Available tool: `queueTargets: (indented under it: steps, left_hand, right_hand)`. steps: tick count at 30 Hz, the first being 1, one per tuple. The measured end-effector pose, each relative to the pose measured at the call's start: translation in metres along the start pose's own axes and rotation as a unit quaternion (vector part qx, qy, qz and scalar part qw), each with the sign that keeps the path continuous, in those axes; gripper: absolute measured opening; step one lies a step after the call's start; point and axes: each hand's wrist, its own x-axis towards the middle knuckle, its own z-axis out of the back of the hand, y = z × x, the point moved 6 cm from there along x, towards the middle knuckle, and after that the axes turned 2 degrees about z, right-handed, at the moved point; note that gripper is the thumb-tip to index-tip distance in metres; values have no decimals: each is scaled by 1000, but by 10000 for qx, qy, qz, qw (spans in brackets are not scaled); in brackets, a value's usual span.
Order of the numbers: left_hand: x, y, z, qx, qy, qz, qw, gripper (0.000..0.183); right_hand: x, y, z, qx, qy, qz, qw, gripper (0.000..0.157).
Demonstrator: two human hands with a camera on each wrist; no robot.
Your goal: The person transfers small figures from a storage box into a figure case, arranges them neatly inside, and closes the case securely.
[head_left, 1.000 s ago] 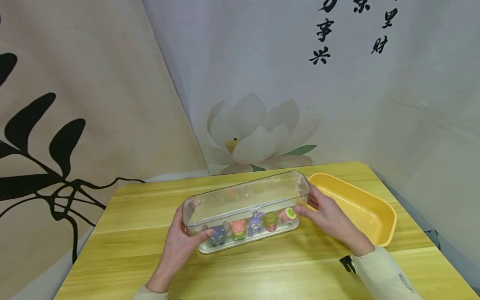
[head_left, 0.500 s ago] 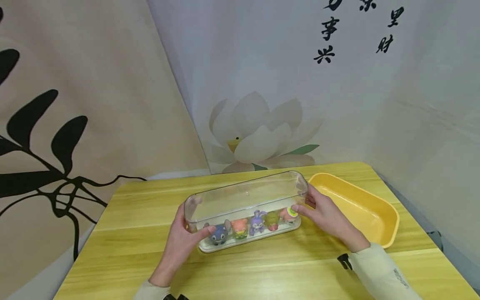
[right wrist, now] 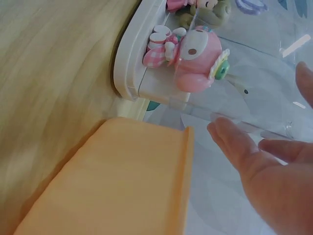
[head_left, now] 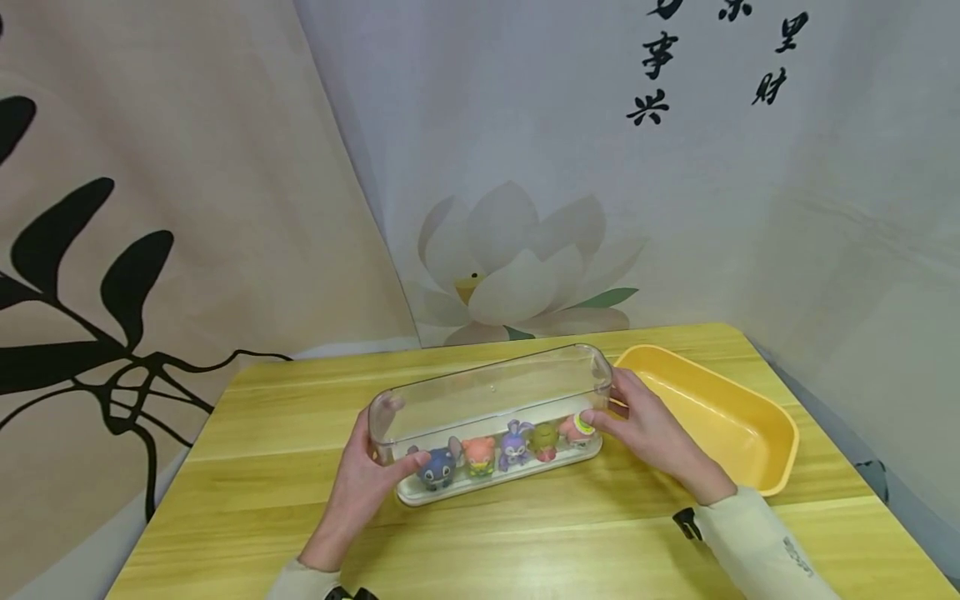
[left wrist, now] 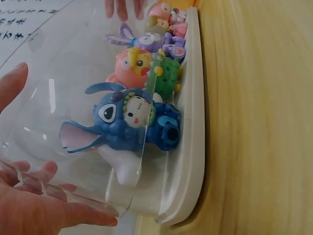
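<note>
My left hand (head_left: 360, 483) and right hand (head_left: 652, 427) hold a long clear plastic cover (head_left: 487, 379) by its ends, thumbs toward its front side. Under it lies a white base (head_left: 498, 482) with rounded ends, bearing a row of small figurines. From left to right stand a blue big-eared one (head_left: 438, 468), a pink and green one (head_left: 479, 456), a purple rabbit (head_left: 513, 448), an olive one (head_left: 544, 440) and a pink one (head_left: 576, 429). In the left wrist view the cover's lower edge crosses the figurines partway up, above the base (left wrist: 195, 147).
A yellow tray (head_left: 787, 454) sits right behind my right forearm, near the cover's right end. The wooden table (head_left: 300, 433) reaches back to a printed cloth backdrop (head_left: 712, 208). A black strap buckle (head_left: 687, 523) hangs at my right sleeve.
Over the last second the scene shifts slightly in view. Both hands keep their hold on the cover, which sits slightly differently over the figurines; the last half second is nearly still.
</note>
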Motion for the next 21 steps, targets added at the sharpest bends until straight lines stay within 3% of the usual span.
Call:
queueTargets:
  steps: [14, 21]
  left_hand:
    - [0, 14, -5, 11, 63, 82, 9999, 99]
    - [0, 20, -7, 52, 86, 134, 9999, 97]
  right_hand:
    - [-5, -8, -5, -557, 64, -351, 9978, 80]
    - [-5, -10, -9, -363, 76, -355, 9987, 82]
